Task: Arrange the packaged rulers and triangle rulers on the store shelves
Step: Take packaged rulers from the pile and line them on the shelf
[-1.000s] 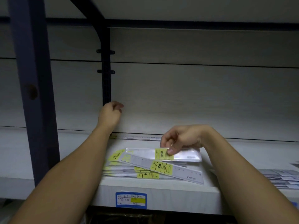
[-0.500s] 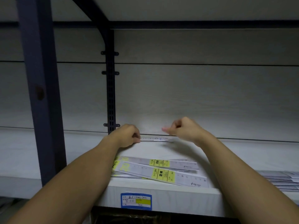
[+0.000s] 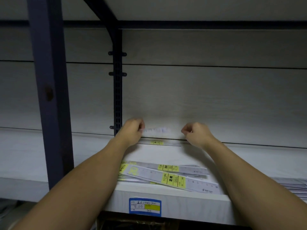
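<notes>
My left hand (image 3: 132,131) pinches the left end of a packaged ruler (image 3: 156,130), which is blurred and raised just above the shelf against the back panel. My right hand (image 3: 195,132) has its fingers curled in a pinch at the ruler's faint clear right end. Below it, a second ruler with a yellow label (image 3: 157,143) lies flat along the back of the shelf. A loose pile of packaged rulers with yellow labels (image 3: 171,178) lies near the front edge of the white shelf (image 3: 99,155), between my forearms.
A dark blue upright post (image 3: 49,90) stands at the left front, and a slotted rail (image 3: 117,97) runs up the back panel. More packaged items (image 3: 292,185) lie at the right edge. A blue price tag (image 3: 144,205) is stuck on the shelf's front lip.
Both hands moved from the front pile to the back of the shelf, took hold of a ruler lying there and lifted it slightly off the shelf.
</notes>
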